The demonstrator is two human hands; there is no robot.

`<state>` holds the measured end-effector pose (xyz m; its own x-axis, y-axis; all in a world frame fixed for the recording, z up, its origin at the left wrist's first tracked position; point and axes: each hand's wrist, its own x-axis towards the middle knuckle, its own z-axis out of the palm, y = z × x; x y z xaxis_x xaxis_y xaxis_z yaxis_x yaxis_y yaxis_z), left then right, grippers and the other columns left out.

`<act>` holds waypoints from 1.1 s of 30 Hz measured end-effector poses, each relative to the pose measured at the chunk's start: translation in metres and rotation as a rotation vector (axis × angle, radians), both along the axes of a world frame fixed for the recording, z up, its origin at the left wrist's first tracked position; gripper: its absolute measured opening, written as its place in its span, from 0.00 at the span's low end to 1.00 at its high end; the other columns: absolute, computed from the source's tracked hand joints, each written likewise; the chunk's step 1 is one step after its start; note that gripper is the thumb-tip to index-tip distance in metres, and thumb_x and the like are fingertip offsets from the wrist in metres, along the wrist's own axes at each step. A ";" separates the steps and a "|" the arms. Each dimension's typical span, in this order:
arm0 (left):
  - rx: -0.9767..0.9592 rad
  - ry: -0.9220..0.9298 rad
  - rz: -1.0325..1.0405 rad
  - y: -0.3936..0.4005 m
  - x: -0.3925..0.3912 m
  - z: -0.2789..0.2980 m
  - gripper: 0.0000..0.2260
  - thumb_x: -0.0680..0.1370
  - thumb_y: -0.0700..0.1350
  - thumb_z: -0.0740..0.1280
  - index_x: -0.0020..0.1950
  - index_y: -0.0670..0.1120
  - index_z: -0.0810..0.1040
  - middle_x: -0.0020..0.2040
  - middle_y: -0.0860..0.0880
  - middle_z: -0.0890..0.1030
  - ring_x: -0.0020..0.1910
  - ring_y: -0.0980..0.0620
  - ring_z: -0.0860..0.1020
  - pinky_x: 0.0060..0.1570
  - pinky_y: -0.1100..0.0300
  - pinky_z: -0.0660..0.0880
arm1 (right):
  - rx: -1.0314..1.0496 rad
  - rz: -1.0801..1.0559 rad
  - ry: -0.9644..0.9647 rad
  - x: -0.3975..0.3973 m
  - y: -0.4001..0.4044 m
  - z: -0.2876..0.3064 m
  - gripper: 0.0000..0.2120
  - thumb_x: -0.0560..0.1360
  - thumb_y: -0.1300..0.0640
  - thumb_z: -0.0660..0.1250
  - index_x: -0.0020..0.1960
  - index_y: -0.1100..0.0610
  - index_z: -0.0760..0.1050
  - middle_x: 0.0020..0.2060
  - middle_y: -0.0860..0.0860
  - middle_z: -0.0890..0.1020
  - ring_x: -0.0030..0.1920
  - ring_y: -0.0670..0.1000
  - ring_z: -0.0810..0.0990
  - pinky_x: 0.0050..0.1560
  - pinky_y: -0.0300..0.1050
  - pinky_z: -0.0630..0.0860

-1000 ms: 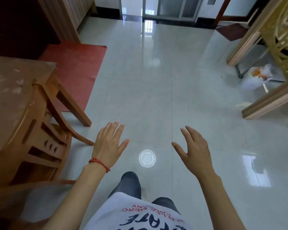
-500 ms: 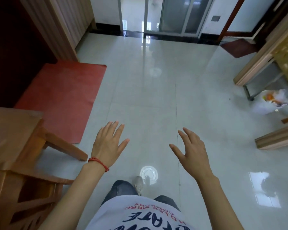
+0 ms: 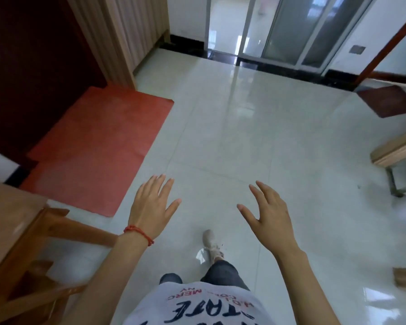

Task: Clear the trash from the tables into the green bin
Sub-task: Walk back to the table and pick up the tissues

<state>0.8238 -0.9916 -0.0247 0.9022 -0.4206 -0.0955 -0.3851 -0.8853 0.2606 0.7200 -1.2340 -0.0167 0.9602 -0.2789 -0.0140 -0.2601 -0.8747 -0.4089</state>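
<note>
My left hand (image 3: 151,206) is held out over the white tiled floor, fingers spread, holding nothing; a red cord sits on its wrist. My right hand (image 3: 268,213) hovers at the same height to the right, also open and empty. No green bin and no trash appear in this view. A wooden table (image 3: 7,221) fills the lower left corner, left of my left hand.
A wooden chair (image 3: 56,231) stands against that table. A red mat (image 3: 99,146) lies on the floor at left before a dark doorway. Glass sliding doors (image 3: 279,31) are ahead. Wooden furniture with a metal leg (image 3: 394,158) lines the right edge. My shoe (image 3: 210,242) steps forward.
The view has advanced across the floor toward the glass doors. The table and chair slid back to the lower left, and the white bag at right left the frame. Both hands stay open.
</note>
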 end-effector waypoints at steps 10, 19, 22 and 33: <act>-0.028 0.004 0.373 -0.030 0.091 0.007 0.34 0.78 0.62 0.41 0.61 0.40 0.75 0.60 0.38 0.78 0.60 0.38 0.76 0.57 0.43 0.72 | -0.038 0.414 0.017 0.187 -0.045 0.017 0.33 0.73 0.35 0.49 0.68 0.55 0.67 0.69 0.53 0.68 0.70 0.55 0.65 0.67 0.51 0.61; 0.019 -0.006 0.709 0.017 0.115 0.009 0.32 0.79 0.60 0.42 0.62 0.40 0.74 0.59 0.39 0.78 0.59 0.39 0.76 0.56 0.45 0.74 | -0.040 0.795 0.020 0.304 0.015 0.009 0.32 0.73 0.36 0.50 0.66 0.57 0.69 0.68 0.54 0.71 0.68 0.56 0.69 0.65 0.51 0.63; 0.014 -0.033 0.807 0.039 0.126 0.011 0.32 0.79 0.60 0.42 0.62 0.39 0.74 0.59 0.38 0.78 0.58 0.39 0.76 0.55 0.44 0.75 | -0.048 0.894 0.017 0.336 0.045 0.003 0.31 0.74 0.37 0.51 0.65 0.58 0.70 0.66 0.55 0.72 0.66 0.57 0.71 0.63 0.52 0.66; -0.043 -0.039 0.957 0.149 0.234 0.000 0.33 0.78 0.62 0.43 0.64 0.40 0.72 0.63 0.39 0.75 0.64 0.38 0.72 0.59 0.43 0.72 | -0.080 1.067 0.010 0.471 0.180 0.002 0.29 0.74 0.38 0.53 0.64 0.58 0.71 0.65 0.55 0.74 0.64 0.58 0.73 0.62 0.52 0.68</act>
